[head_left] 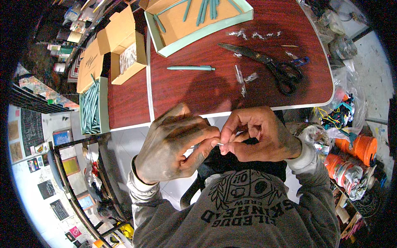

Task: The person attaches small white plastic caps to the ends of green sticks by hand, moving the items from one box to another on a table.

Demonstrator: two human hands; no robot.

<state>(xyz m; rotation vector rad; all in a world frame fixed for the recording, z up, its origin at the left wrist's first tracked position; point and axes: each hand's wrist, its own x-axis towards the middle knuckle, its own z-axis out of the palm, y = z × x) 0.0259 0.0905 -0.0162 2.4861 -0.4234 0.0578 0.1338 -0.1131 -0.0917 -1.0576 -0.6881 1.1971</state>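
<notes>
My left hand (169, 142) and my right hand (262, 134) meet just in front of the table's near edge. Both are closed in a pinch, thumb against fingers, on a tiny whitish piece (220, 144) whose kind is too small to make out. Beyond them on the dark red table (178, 93) lies a teal pen (190, 68). Farther right rest large black scissors (271, 63), blades toward the left. Small white pieces (258, 36) are scattered in a row past the scissors, and narrow clear bits (240, 76) lie to their left.
At the far side stands a pale green box (215, 35) with several teal pens. Left of it is a cardboard box (138, 66) of small clear pieces. A box (104, 101) packed with teal pens sits at the left edge. Orange containers (364, 149) and bags are at right.
</notes>
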